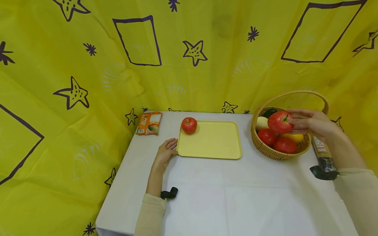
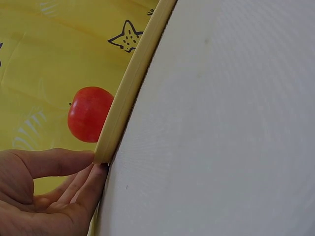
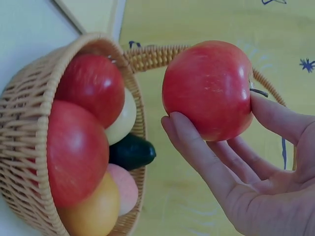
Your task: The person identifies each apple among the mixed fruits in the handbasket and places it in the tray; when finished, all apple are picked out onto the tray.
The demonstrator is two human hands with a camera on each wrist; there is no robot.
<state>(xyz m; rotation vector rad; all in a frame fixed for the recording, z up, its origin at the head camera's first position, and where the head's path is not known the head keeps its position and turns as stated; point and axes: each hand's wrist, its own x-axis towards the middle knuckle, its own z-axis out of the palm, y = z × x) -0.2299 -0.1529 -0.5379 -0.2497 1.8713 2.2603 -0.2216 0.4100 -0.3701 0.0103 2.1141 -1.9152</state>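
My right hand holds a red apple between thumb and fingers, above the wicker basket. In the right wrist view the apple's dark stem sits beside the thumb, and the apple is apart from the fruit below. At the left edge of the yellow tray, near its front corner, my left hand pinches the rim; the left wrist view has the thumb on the rim and the fingers against its underside. Another red apple rests in the tray's back left corner.
Inside the basket lie red fruits, an orange-yellow fruit, a pink one, a pale one and a dark green one. An orange packet lies back left. Another package is partly hidden beyond the right wrist.
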